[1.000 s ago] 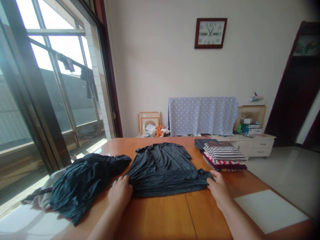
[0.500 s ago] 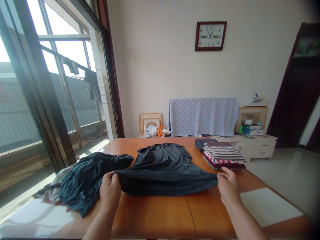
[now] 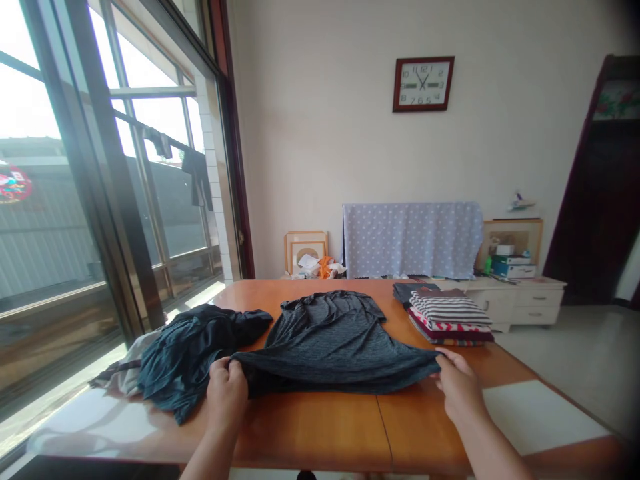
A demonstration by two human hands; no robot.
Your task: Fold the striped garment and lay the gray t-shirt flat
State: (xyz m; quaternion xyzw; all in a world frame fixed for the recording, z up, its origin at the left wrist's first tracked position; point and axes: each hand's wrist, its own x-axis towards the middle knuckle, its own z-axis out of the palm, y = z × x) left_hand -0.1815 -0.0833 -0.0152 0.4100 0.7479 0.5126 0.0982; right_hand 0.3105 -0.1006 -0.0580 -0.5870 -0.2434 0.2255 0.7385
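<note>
A dark grey T-shirt [image 3: 330, 340] lies on the wooden table [image 3: 320, 433], its sleeves and neck toward the far side. My left hand [image 3: 227, 390] pinches the left corner of its near hem. The right corner is gripped by my right hand [image 3: 457, 383], with thumb and fingers closed on the cloth. Between the two hands the hem is stretched wide, just above the tabletop. Close by my left hand is a crumpled heap of dark teal clothes [image 3: 185, 360]. Beyond my right hand sits a stack of folded clothes [image 3: 450, 317], a striped one on top.
A pale sheet [image 3: 540, 413] covers part of the table's right side. Behind the table stand a white cabinet [image 3: 535, 303] and something draped with a dotted blue cloth [image 3: 410, 240]. A tall window [image 3: 120, 200] runs along the left. A clock [image 3: 424, 84] hangs on the wall.
The hem in my hands has come down toward the table, so more of the shirt's upper face shows. Both hands still hold its corners. The view has shifted slightly.
</note>
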